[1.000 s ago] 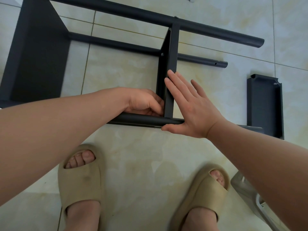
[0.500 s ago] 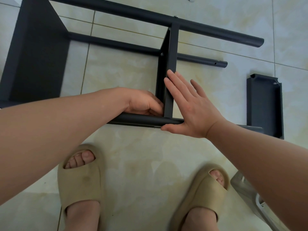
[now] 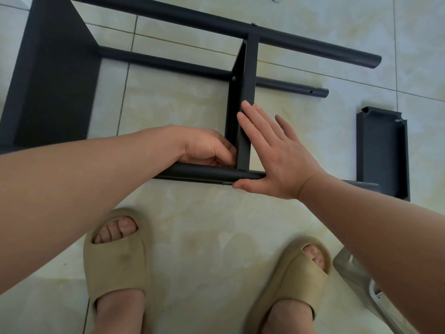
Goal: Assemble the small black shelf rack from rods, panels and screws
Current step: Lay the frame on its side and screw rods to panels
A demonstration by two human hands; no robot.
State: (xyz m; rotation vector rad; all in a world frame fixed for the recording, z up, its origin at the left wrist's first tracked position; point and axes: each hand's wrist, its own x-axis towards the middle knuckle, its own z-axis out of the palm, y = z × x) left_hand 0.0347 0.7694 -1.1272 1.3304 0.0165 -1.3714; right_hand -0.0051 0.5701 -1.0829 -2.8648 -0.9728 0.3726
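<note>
Partly built black shelf rack (image 3: 55,75) lies on its side on the tiled floor (image 3: 192,225). Loose panel (image 3: 382,153) lies apart, right. Right hand (image 3: 277,155) is flat, fingers straight, pressing the middle panel (image 3: 245,92), thumb on the near rod (image 3: 204,172). Left hand (image 3: 207,148) is curled at that joint; contents not discernible.

Left hand (image 3: 209,148) curled, knuckles up, fingertips hidden; right hand (image 3: 277,155) flat, outstretched, thumb spread wide.

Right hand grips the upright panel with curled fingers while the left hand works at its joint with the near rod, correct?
No: the head view shows the right hand flat, fingers straight, pressed against the upright panel. The left hand is at its joint with the near rod.
</note>
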